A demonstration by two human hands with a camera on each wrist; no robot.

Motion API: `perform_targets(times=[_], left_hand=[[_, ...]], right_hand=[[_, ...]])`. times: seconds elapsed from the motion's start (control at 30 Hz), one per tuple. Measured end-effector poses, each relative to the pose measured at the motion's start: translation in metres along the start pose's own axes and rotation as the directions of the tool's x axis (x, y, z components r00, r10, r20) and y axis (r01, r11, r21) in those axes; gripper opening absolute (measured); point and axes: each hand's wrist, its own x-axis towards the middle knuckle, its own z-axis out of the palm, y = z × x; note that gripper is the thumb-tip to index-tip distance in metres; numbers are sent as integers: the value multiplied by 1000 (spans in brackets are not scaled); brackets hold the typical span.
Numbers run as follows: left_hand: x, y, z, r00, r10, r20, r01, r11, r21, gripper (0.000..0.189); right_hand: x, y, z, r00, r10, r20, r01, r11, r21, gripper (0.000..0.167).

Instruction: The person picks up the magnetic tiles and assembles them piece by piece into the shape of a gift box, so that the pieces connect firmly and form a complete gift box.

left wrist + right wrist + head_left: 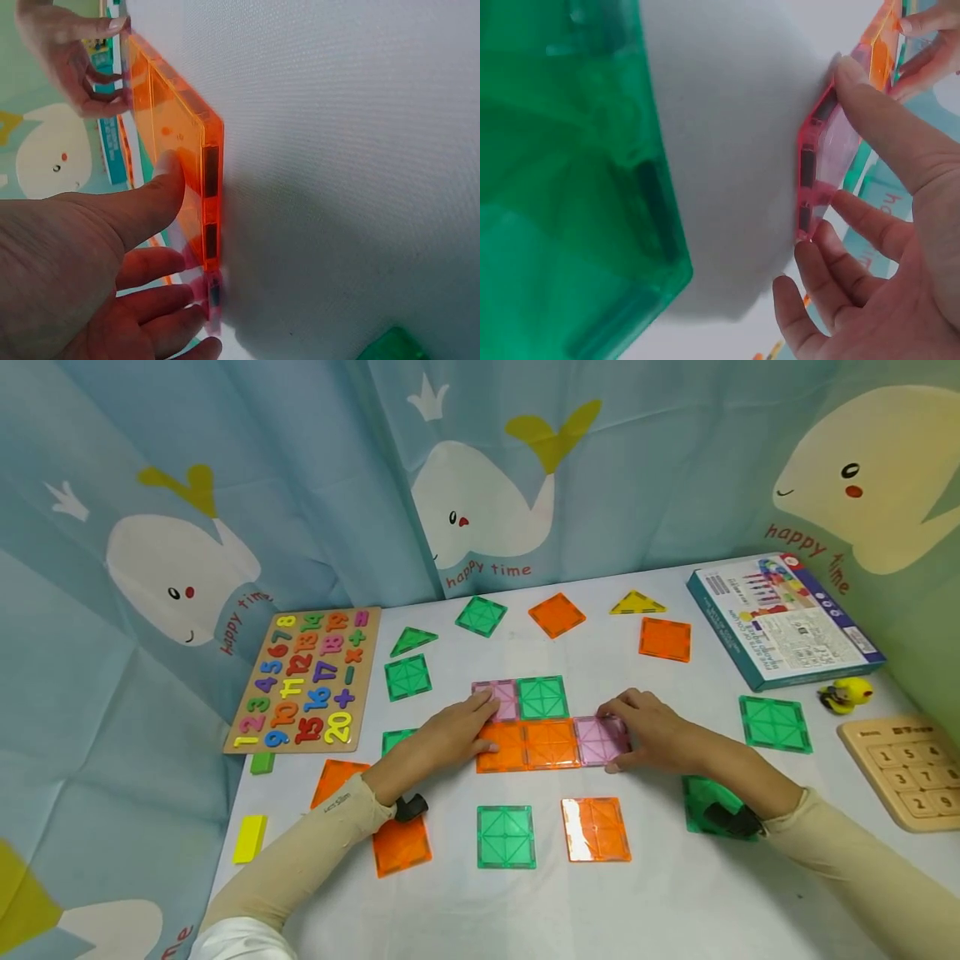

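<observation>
Square magnetic tiles lie flat in two joined rows at the table's middle. A pink tile [507, 700] and a green tile [543, 698] form the far row. The near row has an orange tile [510, 753], another orange tile [552, 745] and a second pink tile [598, 742]. My left hand [450, 732] rests at the left end, its thumb on the first orange tile and its fairly straight fingers on the far pink tile. With thumb and fingertips at its edges, my right hand [658, 737] grips the second pink tile.
Loose tiles surround the rows, including a green tile [506, 837] and an orange tile [597, 830] nearer me. A number board [300, 689] lies left. On the right are a box [787, 618], a small yellow toy [847, 693] and a wooden number board [907, 772].
</observation>
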Motion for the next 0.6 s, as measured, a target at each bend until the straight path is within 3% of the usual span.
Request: perform_targets(times=[0.13, 0.3, 0.43, 0.6], left_hand=[[0, 0, 0, 1000, 2, 1, -2, 1000, -5, 76], [0, -1, -1, 1000, 0, 2, 0, 1000, -4, 77], [0, -2, 0, 1000, 0, 0, 0, 1000, -6, 77], [2, -3, 2, 1000, 3, -6, -3, 1000, -3, 76]], right_hand=[[4, 11, -15, 999, 35, 3, -35, 999, 15, 69], [21, 50, -59, 993, 101, -53, -99, 994, 40, 66], [34, 88, -88, 976, 215, -42, -213, 976, 49, 68], [46, 120, -96, 944, 330, 1, -330, 944, 17, 72]])
